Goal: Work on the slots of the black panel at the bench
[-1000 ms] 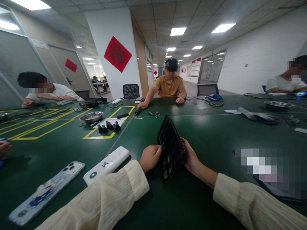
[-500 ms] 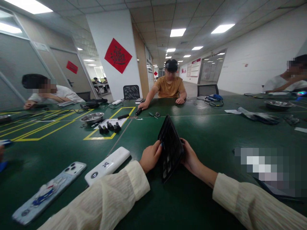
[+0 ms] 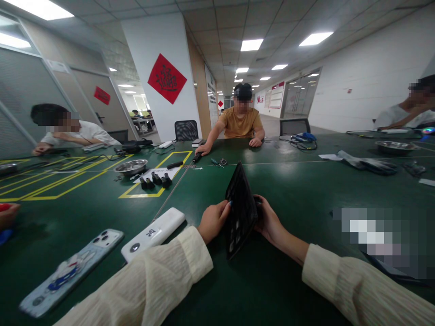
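Note:
A flat black rectangular panel [image 3: 242,213] stands tilted on edge above the green table, with faint grid-like marks and small pale spots on the side toward me. Its exact kind I cannot make out. My left hand [image 3: 215,219] is closed on its left edge, the thumb lying on the dark face. From the right, my right hand [image 3: 270,222] grips the opposite edge; most of its fingers are hidden behind the panel. Near my left forearm lie a white power bank [image 3: 154,233] marked 26 and a phone in a decorated pale blue case [image 3: 73,271].
Several black cylindrical parts [image 3: 156,179] stand beside a metal bowl [image 3: 131,166] at the left. A seated person [image 3: 241,120] across the table reaches to a dark tool. Grey gloves [image 3: 367,164] and another metal bowl [image 3: 396,148] lie at the right. Another person's hand [image 3: 8,217] shows at the left edge.
The panel has turned slightly in my hands, and both hands keep their hold. At the left edge, the other person's hand has come further into view with something red.

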Demonstrator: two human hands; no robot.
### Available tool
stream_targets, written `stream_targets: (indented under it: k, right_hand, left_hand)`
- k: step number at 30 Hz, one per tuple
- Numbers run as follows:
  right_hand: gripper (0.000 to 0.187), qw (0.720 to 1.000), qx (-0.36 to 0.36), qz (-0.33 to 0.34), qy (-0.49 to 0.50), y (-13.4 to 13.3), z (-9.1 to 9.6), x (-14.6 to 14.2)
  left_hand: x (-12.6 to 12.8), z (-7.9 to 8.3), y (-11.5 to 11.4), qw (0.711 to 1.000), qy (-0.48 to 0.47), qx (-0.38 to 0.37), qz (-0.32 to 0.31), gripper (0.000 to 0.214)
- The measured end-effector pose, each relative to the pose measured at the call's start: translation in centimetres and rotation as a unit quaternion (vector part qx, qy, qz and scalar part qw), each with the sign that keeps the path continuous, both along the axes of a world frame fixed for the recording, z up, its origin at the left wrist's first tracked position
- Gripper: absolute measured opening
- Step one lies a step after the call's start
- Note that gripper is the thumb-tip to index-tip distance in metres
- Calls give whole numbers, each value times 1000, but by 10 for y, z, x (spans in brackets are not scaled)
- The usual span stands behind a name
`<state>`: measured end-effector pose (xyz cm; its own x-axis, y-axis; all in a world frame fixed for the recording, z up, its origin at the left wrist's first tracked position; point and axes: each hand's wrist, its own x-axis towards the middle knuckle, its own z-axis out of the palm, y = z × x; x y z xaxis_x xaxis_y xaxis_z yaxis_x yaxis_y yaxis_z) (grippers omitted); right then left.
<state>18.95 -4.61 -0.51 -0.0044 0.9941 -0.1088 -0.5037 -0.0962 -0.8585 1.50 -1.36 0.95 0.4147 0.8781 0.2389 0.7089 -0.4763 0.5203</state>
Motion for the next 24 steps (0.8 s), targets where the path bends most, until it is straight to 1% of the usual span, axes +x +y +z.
stream_targets:
  k: [4,7,10,14,19,21,24]
  right_hand:
    - [35,1000,-23,-11,4,-1,3,-1]
    - [34,1000,-19,-12,10,-1,4,-2]
    - [34,1000,-12,-6,14,-1,3,-2]
    - [34,1000,-14,-10,3,0,1,-1]
    - [33,1000,-13,0,5,0,-1,0]
    - [32,1000,-17,-1,7,0,0,0]
    - [32,1000,-21,0,6,-2,3,0]
  left_hand:
    - [0,1,-2,1000,-16,-24,12,45]
    - [-1,2,-3,1000,8,-14,12,38]
    - [-2,2,-3,1000,24,1,-2,33]
    - [-2,0,-1,1000,2,1,-28,41]
    - [-1,-3,1,999,-35,-28,-20,51]
    - [0,-3,1,998,-45,-30,-9,48]
    - [0,-4,0,999,-43,-9,5,36]
